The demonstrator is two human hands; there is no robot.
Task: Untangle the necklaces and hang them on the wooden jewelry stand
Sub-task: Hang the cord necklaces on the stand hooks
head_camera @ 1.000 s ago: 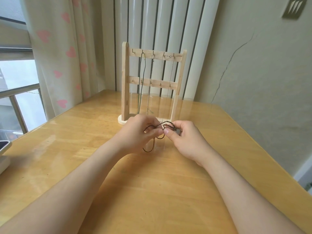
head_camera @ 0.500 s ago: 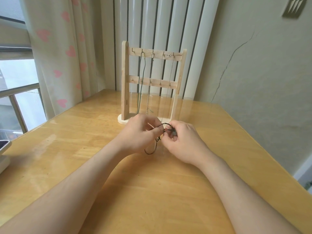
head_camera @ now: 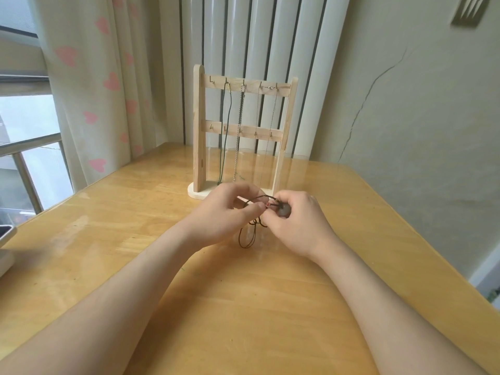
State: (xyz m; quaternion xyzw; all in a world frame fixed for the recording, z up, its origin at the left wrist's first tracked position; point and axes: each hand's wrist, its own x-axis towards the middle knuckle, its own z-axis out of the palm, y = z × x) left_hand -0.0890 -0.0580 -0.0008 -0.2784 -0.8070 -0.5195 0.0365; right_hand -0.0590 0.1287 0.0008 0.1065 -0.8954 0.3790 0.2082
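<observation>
A dark cord necklace (head_camera: 244,238) with a grey pendant (head_camera: 283,210) is held just above the table, between both hands. My left hand (head_camera: 224,212) pinches the cord with thumb and fingertips. My right hand (head_camera: 296,224) grips the cord beside the pendant, its fingers curled. A loop of the cord hangs down below the hands. Behind them stands the wooden jewelry stand (head_camera: 199,131) with two rows of hooks. A dark green cord (head_camera: 224,131), a thick silver chain (head_camera: 239,131) and a thin chain (head_camera: 272,117) hang from its top bar.
The wooden table (head_camera: 135,226) runs to a wall on the right and white vertical pipes (head_camera: 270,36) behind the stand. A heart-patterned curtain (head_camera: 94,77) and a window are at the left. A white device (head_camera: 5,247) lies at the table's left edge.
Both hands have kept working the cord in the same spot. The grey pendant has come into view at my right fingertips, and the hanging loop has shifted a little.
</observation>
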